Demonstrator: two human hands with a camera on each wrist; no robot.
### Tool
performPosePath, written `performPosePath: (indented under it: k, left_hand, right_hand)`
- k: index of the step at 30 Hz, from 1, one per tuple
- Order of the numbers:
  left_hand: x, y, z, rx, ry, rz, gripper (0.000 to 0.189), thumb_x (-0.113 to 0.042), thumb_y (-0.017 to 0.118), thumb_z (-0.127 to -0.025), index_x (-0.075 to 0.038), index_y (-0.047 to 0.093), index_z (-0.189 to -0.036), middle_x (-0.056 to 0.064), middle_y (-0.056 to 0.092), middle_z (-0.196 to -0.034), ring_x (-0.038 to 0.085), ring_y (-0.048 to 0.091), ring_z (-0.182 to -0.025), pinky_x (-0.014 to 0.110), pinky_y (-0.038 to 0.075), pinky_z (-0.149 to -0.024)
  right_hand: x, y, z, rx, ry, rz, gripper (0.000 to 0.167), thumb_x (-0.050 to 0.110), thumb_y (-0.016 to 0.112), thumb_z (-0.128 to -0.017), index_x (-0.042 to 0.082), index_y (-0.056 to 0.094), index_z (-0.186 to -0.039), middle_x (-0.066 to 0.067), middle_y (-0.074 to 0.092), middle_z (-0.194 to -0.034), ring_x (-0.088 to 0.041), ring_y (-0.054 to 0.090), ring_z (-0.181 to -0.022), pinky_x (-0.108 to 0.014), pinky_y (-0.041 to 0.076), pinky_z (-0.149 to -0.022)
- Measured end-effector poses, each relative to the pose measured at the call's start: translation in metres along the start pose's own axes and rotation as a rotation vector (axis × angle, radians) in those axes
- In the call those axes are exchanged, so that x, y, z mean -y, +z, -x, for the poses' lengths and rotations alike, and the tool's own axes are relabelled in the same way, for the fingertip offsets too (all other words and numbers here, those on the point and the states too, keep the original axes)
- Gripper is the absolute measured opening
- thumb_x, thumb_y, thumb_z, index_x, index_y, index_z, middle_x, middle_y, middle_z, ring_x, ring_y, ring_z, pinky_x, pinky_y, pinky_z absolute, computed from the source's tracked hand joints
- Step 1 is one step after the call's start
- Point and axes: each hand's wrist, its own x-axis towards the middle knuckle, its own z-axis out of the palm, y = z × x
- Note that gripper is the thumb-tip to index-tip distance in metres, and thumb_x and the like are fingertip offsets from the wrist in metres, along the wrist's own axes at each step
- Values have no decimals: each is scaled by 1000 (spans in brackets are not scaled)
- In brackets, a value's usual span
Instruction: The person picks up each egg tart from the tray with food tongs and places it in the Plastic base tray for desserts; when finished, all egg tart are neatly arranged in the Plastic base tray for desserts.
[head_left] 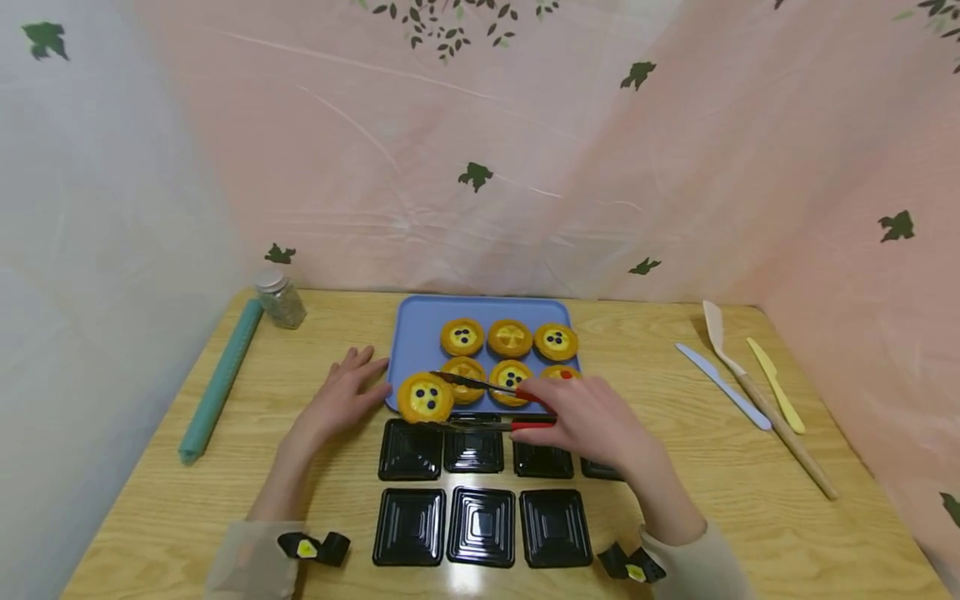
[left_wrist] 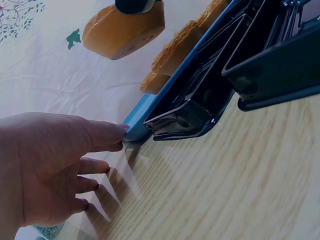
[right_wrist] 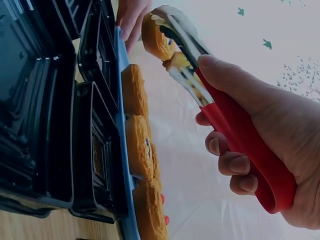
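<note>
Right hand (head_left: 592,417) grips tongs (right_wrist: 247,147), berry tart (head_left: 425,403) lifted

Fingers and thumb of the right hand are curled round the red handles of the tongs, whose metal ends stand either side of the berry tart. That tart—pale filling, dark blue berries on top—is raised clear of the blue tray (head_left: 411,333), over its front left corner.

On the other side, the left hand (head_left: 347,392) lies open, fingers spread, a fingertip touching the tray's left edge.

Six other tarts (head_left: 510,338) sit on the tray in two rows of three; the front right one, with a red topping, is partly hidden by the right hand.

Nearer the person, black containers (head_left: 410,527) stand on the wooden counter (head_left: 637,342) in two rows—four behind, three in front. A spatula (head_left: 780,425) and two knives lie at the right, a lidded jar (head_left: 281,302) and a green roll (head_left: 222,379) at the left.
</note>
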Motion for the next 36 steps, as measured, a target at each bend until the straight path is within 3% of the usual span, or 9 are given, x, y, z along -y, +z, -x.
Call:
performPosePath:
  k: [4, 9, 22, 36]
  left_hand:
    - [-1, -1, -1, 6, -1, 3, 55, -29, 58, -105, 0, 49, -151, 33, 24, -165, 56, 10, -156, 72, 5, -125]
    - [0, -1, 0, 14, -4, -8, 56, -31, 57, -105, 1, 49, -151, 34, 24, -165, 57, 11, -155, 73, 6, -124]
    - [-1, -1, 0, 16, 2, -5, 55, -28, 57, -105, 1, 48, -151, 34, 24, -165, 57, 10, -155, 74, 5, -124]
    - [-2, -2, -1, 13, 3, -12, 55, -29, 58, -105, 1, 50, -150, 35, 26, -164, 58, 12, -154, 75, 7, -123]
  right_hand:
    - [3, 0, 4, -8, -19, -3, 54, 65, 72, -86, 20, 72, -116, 8, 73, -83, 0, 40, -53, -17, 35, -51]
    - [8, 0, 3, 20, -25, -6, 52, 63, 74, -85, 21, 72, -116, 7, 77, -94, 0, 45, -57, -17, 40, -55]
    - [14, 5, 4, 67, -28, -10, 41, 61, 77, -84, 24, 69, -101, 10, 71, -87, -3, 41, -54, -18, 34, -50]
    - [18, 9, 3, 99, -51, -18, 48, 61, 76, -85, 21, 72, -110, 7, 73, -88, -3, 40, -54, -18, 30, -47]
